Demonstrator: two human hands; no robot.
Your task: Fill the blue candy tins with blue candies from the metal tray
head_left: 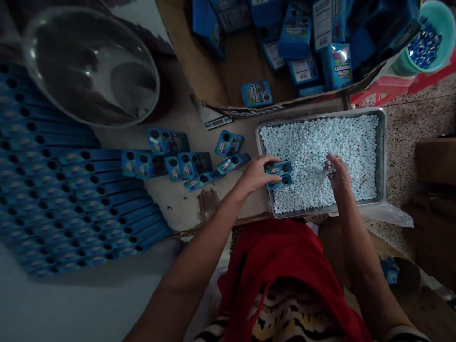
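Note:
A metal tray (382, 156) holds a layer of small pale blue and white candies (320, 137). At its left edge my left hand (257, 175) grips two small blue boxes (280, 175) side by side, their round holes facing up. Over the right half of the candies, my right hand (337, 173) has its fingers curled round a few candies (329, 169). To the left of my left hand, several blue boxes lie or stand on the table, among them one with white candies showing at its hole (228, 165).
An open cardboard carton (228, 78) of blue boxes stands behind the tray. A large metal bowl (89, 66) is at the upper left, above long rows of blue boxes (81, 204). A small scale (218, 123) and a turquoise tub (448, 33) are also in view.

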